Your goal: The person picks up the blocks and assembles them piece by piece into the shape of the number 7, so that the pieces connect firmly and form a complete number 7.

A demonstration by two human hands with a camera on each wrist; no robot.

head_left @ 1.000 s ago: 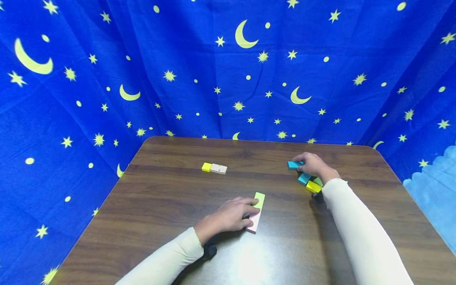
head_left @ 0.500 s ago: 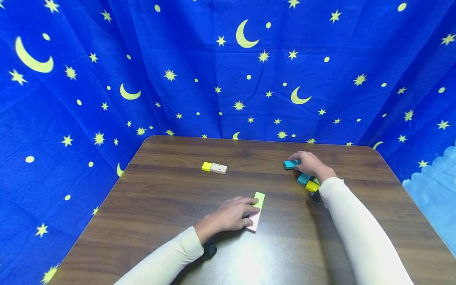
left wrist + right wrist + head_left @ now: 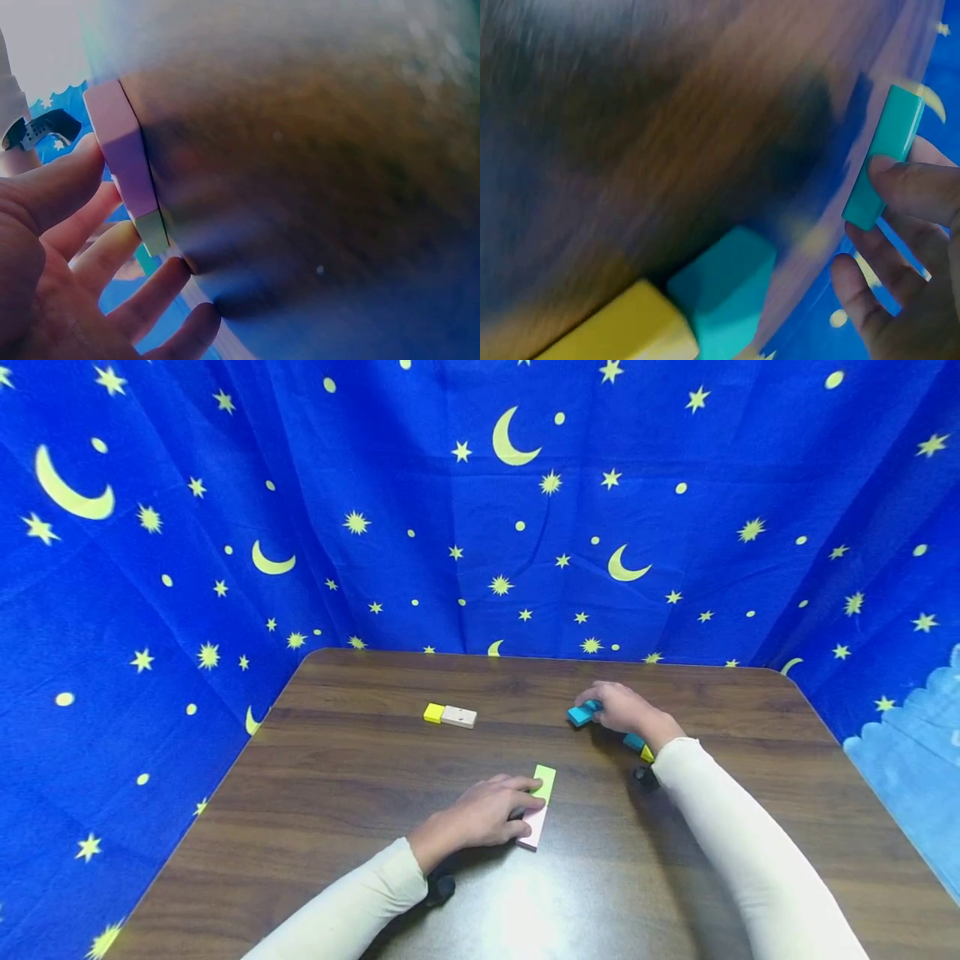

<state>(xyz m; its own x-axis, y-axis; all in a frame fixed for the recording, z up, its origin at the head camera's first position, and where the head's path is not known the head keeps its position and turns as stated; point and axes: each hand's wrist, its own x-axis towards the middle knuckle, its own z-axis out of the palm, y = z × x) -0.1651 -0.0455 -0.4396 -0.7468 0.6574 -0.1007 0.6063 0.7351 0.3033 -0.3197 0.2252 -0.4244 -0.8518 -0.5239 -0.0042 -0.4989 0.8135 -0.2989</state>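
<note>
Your right hand [image 3: 626, 708] pinches turquoise block [image 3: 581, 717] between thumb and fingers, over far half of surface [image 3: 360, 777]. Second turquoise block [image 3: 633, 741] and yellow bar [image 3: 622, 326] lie just beside each other, near your right wrist. Your left hand [image 3: 491, 814], fingers loosely extended, touches pink block [image 3: 533, 831] and green block [image 3: 547, 774], set end to end. Farther left: small yellow block [image 3: 433, 713] touching whitish block [image 3: 458, 717].
</note>
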